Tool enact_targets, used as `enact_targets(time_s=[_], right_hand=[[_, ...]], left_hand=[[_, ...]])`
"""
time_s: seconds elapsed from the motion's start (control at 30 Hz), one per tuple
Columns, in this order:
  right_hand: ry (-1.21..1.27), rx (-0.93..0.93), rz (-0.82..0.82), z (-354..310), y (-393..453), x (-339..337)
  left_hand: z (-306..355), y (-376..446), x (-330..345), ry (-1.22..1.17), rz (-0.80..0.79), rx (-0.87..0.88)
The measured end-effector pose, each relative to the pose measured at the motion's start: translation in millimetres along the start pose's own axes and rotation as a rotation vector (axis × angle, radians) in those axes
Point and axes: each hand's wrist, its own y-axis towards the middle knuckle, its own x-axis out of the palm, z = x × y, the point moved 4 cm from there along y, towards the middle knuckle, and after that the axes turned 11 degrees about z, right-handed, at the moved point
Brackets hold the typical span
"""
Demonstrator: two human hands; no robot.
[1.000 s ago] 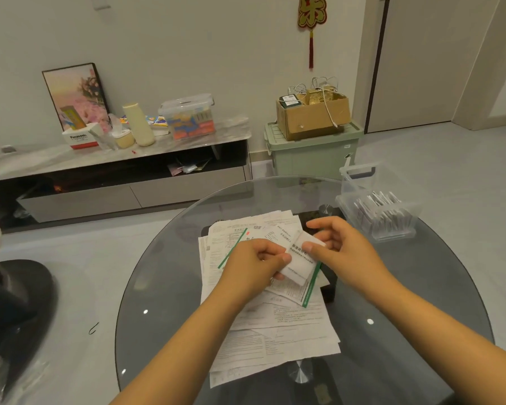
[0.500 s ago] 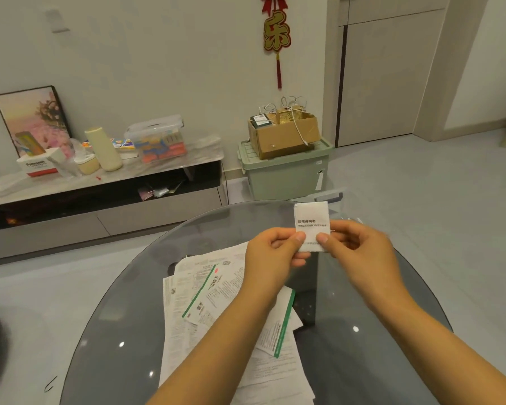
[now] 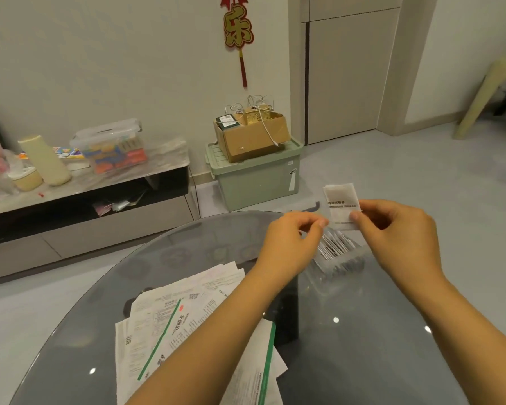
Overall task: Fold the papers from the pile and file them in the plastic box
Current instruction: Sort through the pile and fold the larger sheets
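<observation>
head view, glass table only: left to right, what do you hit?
pile of papers → left hand → folded paper, pinched by the right hand. The plastic box sits under and behind the hands, so its slot in the order is unclear.

Two bare hands, left (image 3: 292, 244) and right (image 3: 398, 238); one small folded white leaflet (image 3: 341, 207); one clear plastic box (image 3: 338, 258) with folded papers too many to count; one loose pile of printed white sheets (image 3: 187, 325); one round dark glass table (image 3: 362, 361); one brown cardboard carton (image 3: 251, 135); one pale green lidded storage bin (image 3: 254, 176).
</observation>
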Motion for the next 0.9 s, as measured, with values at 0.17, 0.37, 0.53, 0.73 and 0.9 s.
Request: enact_targets(time_s=[0.17,0.37,0.53,0.73,0.9], right_hand=[[-0.212,-0.019,-0.015,19.8,14.1,2.9],[-0.303,-0.024,-0.033,21.7,14.7,5.3],[-0.4,-0.052,-0.088,23.6,15.6,7.3],[-0.48,-0.118,-0.115,26.5,14.4,14.8],[-0.504,-0.104,-0.152,27.8,14.0,20.0]], left_hand=[[1.7,6.5,29.8,0.387,-0.323,0.365],[6.0,7.0,50.2,0.541,-0.494,0.546],[3.2,11.2,57.4,0.65,-0.494,0.58],[3.4,12.5,56.1,0.665,-0.499,0.552],[1.3,10.7,54.8,0.658,-0.46,0.585]])
